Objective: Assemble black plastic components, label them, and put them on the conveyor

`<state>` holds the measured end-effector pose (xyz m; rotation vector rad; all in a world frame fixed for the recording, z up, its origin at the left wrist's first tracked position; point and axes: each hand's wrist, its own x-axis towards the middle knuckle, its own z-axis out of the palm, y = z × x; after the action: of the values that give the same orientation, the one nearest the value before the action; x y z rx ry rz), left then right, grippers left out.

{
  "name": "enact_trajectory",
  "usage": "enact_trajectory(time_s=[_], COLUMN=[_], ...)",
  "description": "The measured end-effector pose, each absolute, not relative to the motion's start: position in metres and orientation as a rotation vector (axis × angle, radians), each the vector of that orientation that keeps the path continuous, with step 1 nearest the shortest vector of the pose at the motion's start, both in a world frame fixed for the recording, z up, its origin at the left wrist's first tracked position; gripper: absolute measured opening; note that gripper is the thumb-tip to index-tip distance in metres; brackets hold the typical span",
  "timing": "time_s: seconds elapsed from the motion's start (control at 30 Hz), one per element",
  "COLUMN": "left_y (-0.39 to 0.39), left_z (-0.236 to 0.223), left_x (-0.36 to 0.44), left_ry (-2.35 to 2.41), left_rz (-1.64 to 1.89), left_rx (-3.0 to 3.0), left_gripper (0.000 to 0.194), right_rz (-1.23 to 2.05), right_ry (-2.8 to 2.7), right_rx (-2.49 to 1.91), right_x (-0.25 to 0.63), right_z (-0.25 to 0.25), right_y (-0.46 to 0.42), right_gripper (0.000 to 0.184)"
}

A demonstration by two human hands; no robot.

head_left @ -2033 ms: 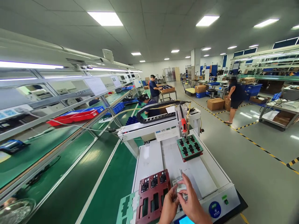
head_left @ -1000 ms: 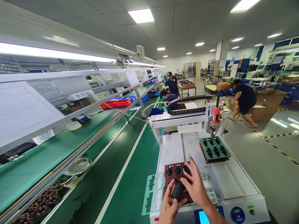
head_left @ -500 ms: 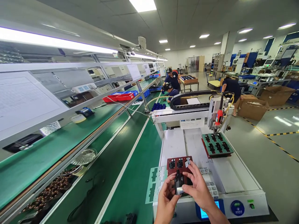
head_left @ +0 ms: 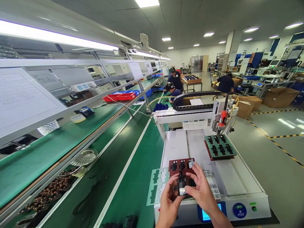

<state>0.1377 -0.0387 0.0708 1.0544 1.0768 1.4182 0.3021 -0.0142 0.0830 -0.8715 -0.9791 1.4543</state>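
Note:
My left hand [head_left: 169,200] and my right hand [head_left: 201,189] meet over a dark red fixture tray [head_left: 175,165] at the front of a white machine bed [head_left: 177,147]. Between them they hold a small black part [head_left: 181,183] with a white label [head_left: 182,191] on its lower end. The left fingers curl round the part's left side. The right thumb and forefinger pinch at the label, and another small label [head_left: 191,163] sticks up from a right fingertip. Two black parts sit in the tray's top row.
A green fixture tray [head_left: 220,146] lies farther back under a red screwdriver head [head_left: 222,116] on a gantry. Label strips [head_left: 213,189] lie right of my hands, a pale green template [head_left: 155,185] to the left. A green conveyor [head_left: 125,177] runs alongside. Three people work beyond.
Two seconds ago my hands held a label strip. Then they took up the black part over the red tray. The label now sits on its lower end. The view swung left.

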Motion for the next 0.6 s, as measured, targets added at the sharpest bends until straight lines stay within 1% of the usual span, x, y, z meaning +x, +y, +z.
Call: enact_trajectory(time_s=[0.2, 0.33, 0.47, 0.6], left_y=[-0.039, -0.04, -0.042, -0.045], left_z=[0.07, 0.07, 0.069, 0.07], left_x=[0.139, 0.139, 0.138, 0.137], left_ry=[1.068, 1.069, 1.069, 1.064], left_rz=[1.415, 1.405, 1.413, 1.414], left_rx=[1.046, 1.03, 1.025, 1.034], left_gripper=[0.057, 0.057, 0.057, 0.055], right_rz=[1.421, 1.41, 1.4, 1.384], right_ry=[-1.018, -1.051, -1.089, -1.107], right_rx=[-0.919, -0.915, -0.947, -0.963], right_x=[0.304, 0.305, 0.305, 0.304], right_z=[0.083, 0.085, 0.092, 0.102], right_y=[-0.015, -0.017, -0.019, -0.024], right_gripper=[0.089, 0.092, 0.096, 0.095])
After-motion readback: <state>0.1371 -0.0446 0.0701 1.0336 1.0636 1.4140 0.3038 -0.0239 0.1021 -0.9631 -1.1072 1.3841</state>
